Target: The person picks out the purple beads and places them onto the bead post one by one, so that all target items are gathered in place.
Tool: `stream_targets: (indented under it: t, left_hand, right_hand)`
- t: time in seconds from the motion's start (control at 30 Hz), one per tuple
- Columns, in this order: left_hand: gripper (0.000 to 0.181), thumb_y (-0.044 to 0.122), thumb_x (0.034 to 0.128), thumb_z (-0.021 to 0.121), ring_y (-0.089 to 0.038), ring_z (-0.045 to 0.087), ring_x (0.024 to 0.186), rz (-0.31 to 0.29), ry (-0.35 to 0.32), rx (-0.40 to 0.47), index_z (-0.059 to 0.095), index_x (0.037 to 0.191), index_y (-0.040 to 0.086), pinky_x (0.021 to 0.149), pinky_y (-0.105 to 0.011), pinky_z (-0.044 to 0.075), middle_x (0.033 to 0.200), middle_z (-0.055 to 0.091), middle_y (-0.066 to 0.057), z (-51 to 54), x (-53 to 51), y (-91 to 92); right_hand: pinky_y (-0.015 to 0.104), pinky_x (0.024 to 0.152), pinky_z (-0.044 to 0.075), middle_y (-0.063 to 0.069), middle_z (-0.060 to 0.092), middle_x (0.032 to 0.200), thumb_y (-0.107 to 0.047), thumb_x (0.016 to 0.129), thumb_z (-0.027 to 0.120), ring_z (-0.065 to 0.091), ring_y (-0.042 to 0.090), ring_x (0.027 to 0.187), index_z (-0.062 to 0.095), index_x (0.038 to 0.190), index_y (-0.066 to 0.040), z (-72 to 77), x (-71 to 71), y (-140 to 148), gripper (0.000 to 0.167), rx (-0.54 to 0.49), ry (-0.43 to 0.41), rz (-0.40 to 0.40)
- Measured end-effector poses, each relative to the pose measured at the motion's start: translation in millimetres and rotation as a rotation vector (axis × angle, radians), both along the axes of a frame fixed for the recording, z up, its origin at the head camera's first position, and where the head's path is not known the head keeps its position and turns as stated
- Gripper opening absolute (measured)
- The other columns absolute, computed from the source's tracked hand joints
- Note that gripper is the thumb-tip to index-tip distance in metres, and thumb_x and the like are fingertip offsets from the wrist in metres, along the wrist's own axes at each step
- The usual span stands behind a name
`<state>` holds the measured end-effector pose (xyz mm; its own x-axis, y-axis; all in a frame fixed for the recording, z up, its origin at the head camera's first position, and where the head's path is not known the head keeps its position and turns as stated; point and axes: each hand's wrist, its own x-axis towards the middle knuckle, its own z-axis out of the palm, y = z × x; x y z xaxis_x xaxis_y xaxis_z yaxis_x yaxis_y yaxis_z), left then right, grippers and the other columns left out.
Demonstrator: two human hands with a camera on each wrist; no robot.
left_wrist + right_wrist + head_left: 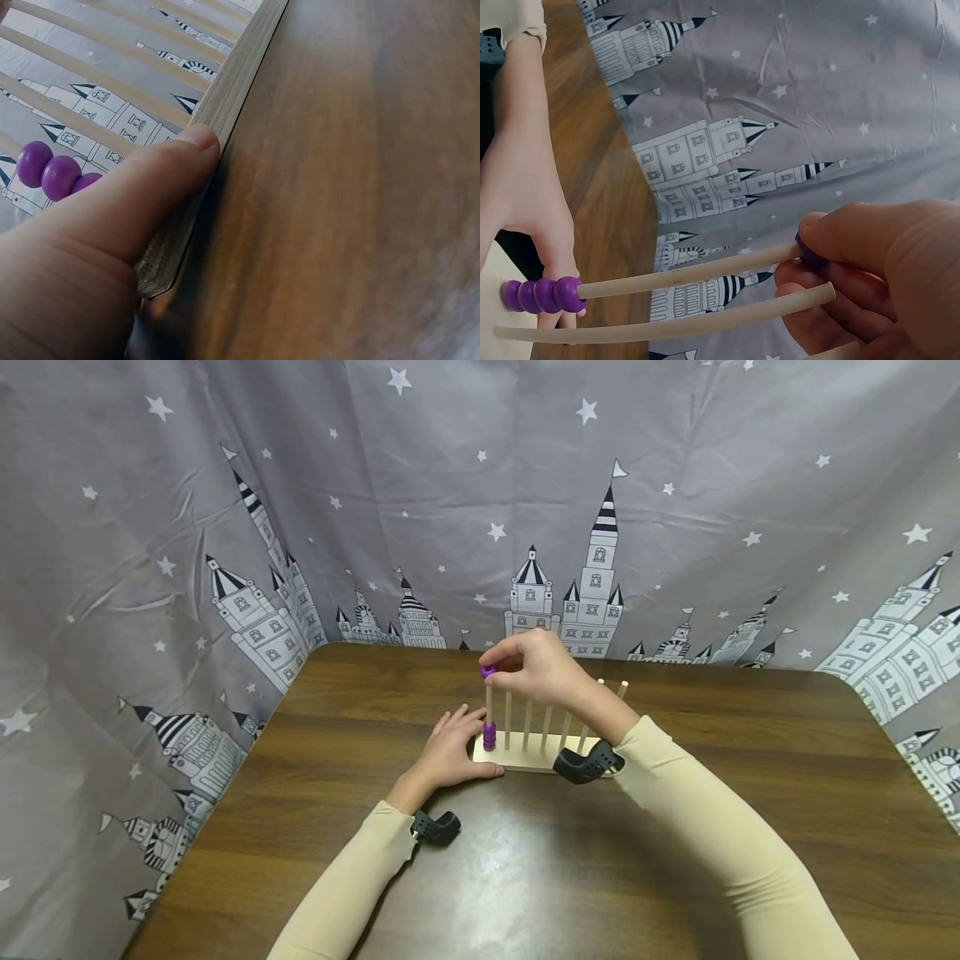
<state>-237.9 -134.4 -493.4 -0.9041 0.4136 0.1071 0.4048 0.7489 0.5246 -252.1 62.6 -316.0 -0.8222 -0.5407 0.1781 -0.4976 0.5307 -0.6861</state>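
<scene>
A single purple bead (pixel 488 672) is pinched between the thumb and fingertips of the right hand (pixel 538 670), the grip being narrow and closed round it. The bead is held at the upper tip of the leftmost peg (pixel 690 273); whether the tip has entered its hole is hidden by the fingers. At the foot of the same peg a stack of purple beads (pixel 547 296) is carried, well below the grip, with a bare length of wood between. The neighbouring peg (pixel 667 325) is bare, and its top is seen just beside the curled right fingers.

The pegs are set in a row along a pale wooden base (pixel 517 760). Its left end is gripped by the left hand (pixel 450 750), the thumb (pixel 165 176) being laid against the front edge near the front left corner and the fingers spread round the end and behind. The base is placed nearer the far edge of the brown table (pixel 750 760) than the bottom of the head view. Beyond that edge a grey curtain (pixel 450 410) is hung, printed with castles and stars.

Four stacked beads can be counted from the right wrist; from the left wrist the stack is partly covered by the thumb, but the thumb's contact with the base is shown closely.
</scene>
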Motion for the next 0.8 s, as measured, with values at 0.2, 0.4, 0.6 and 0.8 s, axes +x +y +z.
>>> stream_targets:
  t: [0.2,0.4,0.6,0.8]
  left_hand:
    - [0.076,0.050,0.0713,0.085,-0.043,0.028,0.154,0.001,-0.004,0.009,0.065,0.132,0.008,0.128,-0.063,0.014,0.158,0.048,-0.014,0.6,0.7,-0.5]
    - [0.081,0.052,0.0726,0.084,-0.041,0.027,0.155,0.006,-0.015,-0.013,0.063,0.136,0.008,0.129,-0.060,0.014,0.159,0.047,-0.013,1.8,0.1,-0.5]
    - [0.080,0.052,0.0729,0.084,-0.041,0.027,0.155,0.002,-0.017,-0.018,0.063,0.136,0.008,0.129,-0.060,0.014,0.159,0.047,-0.012,3.4,0.3,0.4]
    - [0.082,0.052,0.0730,0.084,-0.040,0.026,0.156,0.004,-0.019,-0.023,0.062,0.138,0.008,0.129,-0.059,0.014,0.159,0.047,-0.013,3.1,0.1,0.2]
  right_hand:
    - [0.030,0.087,0.063,0.012,0.079,0.110,-0.008,0.087,0.077,0.077,0.024,0.101,0.077,0.111,-0.004,0.1,-0.3,0.9,0.025,0.011,0.004,0.004]
    - [0.030,0.085,0.063,0.012,0.079,0.108,-0.009,0.086,0.076,0.077,0.024,0.099,0.077,0.111,-0.003,-0.6,0.1,2.3,0.025,-0.007,-0.003,0.004]
    - [0.030,0.082,0.063,0.012,0.079,0.107,-0.012,0.086,0.076,0.077,0.023,0.096,0.078,0.109,-0.004,-0.2,0.7,3.4,0.024,-0.021,-0.003,-0.023]
    - [0.030,0.081,0.063,0.011,0.080,0.106,-0.012,0.087,0.075,0.077,0.023,0.094,0.078,0.108,-0.004,0.2,0.9,3.9,0.023,-0.017,0.016,-0.027]
